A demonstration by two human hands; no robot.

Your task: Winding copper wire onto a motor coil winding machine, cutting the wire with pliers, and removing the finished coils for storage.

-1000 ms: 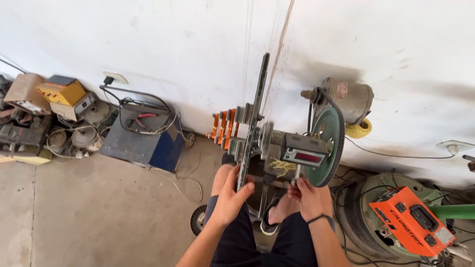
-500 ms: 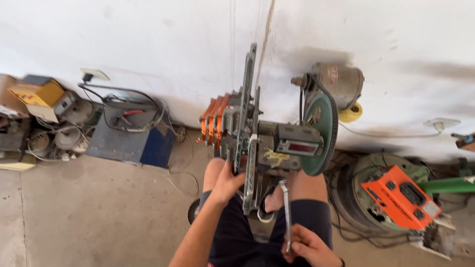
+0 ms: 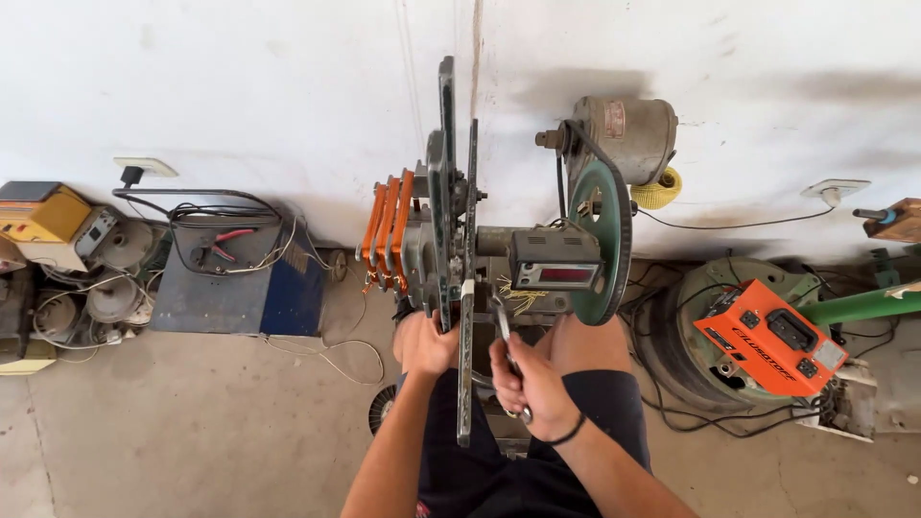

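Observation:
A grey winding machine [image 3: 451, 240] stands against the white wall, with orange plates [image 3: 387, 230] on its left, a green pulley wheel [image 3: 602, 240] on its right and a small black counter box [image 3: 556, 261]. My left hand [image 3: 425, 343] grips the machine's lower frame beside a long upright metal bar [image 3: 466, 364]. My right hand [image 3: 532, 384] is closed on a metal wrench [image 3: 506, 336] whose head points up at the machine under the counter box. My knees in dark shorts are below.
A blue box with cables and red pliers [image 3: 235, 278] sits at left, beside old coils and a yellow meter [image 3: 38, 213]. An orange device [image 3: 767, 336] rests on a green round housing at right. A grey motor [image 3: 628, 134] hangs on the wall.
My right hand has brought the wrench up from my lap to the machine. The left hand stays on the frame. The view has shifted slightly.

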